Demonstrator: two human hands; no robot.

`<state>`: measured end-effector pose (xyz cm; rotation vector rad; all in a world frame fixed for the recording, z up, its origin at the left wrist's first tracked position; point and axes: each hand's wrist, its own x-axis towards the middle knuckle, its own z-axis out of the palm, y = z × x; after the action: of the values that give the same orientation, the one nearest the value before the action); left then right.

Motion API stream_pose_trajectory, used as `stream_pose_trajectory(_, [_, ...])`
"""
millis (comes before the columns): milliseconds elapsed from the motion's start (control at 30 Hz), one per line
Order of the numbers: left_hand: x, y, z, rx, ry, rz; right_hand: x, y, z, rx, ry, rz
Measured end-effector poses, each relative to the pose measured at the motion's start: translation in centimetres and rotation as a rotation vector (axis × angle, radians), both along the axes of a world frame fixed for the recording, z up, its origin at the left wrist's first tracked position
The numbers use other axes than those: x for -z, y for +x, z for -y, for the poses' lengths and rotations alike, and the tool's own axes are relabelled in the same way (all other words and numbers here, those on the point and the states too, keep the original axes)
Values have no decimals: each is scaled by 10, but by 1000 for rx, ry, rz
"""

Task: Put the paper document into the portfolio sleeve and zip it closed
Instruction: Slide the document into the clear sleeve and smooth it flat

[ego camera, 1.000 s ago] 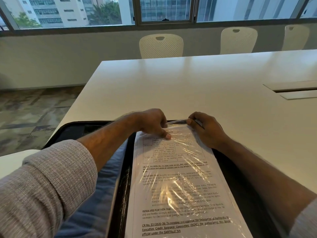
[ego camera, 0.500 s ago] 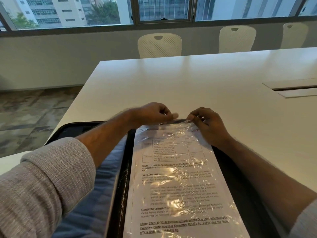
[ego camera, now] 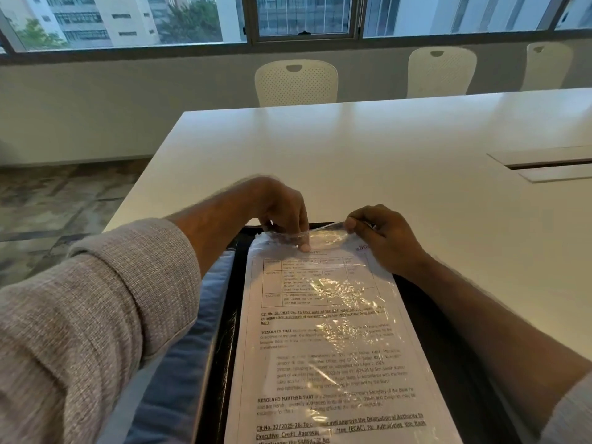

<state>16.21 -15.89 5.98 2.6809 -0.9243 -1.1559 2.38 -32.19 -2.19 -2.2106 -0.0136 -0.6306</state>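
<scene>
Nearest the camera, two forearms reach forward, the left one in a grey knit sleeve (ego camera: pixel 80 315) pushed back from the wrist. Between them lies the paper (ego camera: pixel 330 363), a printed page with a table at its far end and bold headed paragraphs below, lying lengthwise inside a clear, crinkled sleeve (ego camera: pixel 352 290) that catches the window light. The sleeve rests on the open black portfolio (ego camera: pixel 426 331), whose dark edge shows on both sides; a blue padded panel (ego camera: pixel 179 363) runs just left of it (what it belongs to I cannot tell).

At the sleeve's far, open end, the left hand (ego camera: pixel 282 209) has its fingers curled downward, a fingertip (ego camera: pixel 304 247) pressing on the film over the top of the paper. The right hand (ego camera: pixel 384 238) is closed in a pinch on the sleeve's top edge at the far right corner, lifting the film into a taut strip between the hands.

Beyond lies the white table (ego camera: pixel 384 149) with a recessed cable slot (ego camera: pixel 551 163) at right. Past it stand three white chairs (ego camera: pixel 296 81), then windows (ego camera: pixel 304 17) facing buildings.
</scene>
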Motion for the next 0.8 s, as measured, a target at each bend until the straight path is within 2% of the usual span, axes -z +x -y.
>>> stream_pose_trajectory(133, [6,-4,3,90,35,48,-1,1,-1,-7,-12,-22])
stream_pose_trajectory(467, [15,-4,-7,2,-258,204,-2,3,-1,26,43,-65])
stream_pose_trajectory(800, [14,-8,-9,-12,-296,202,-1,5,1,44,31,-90])
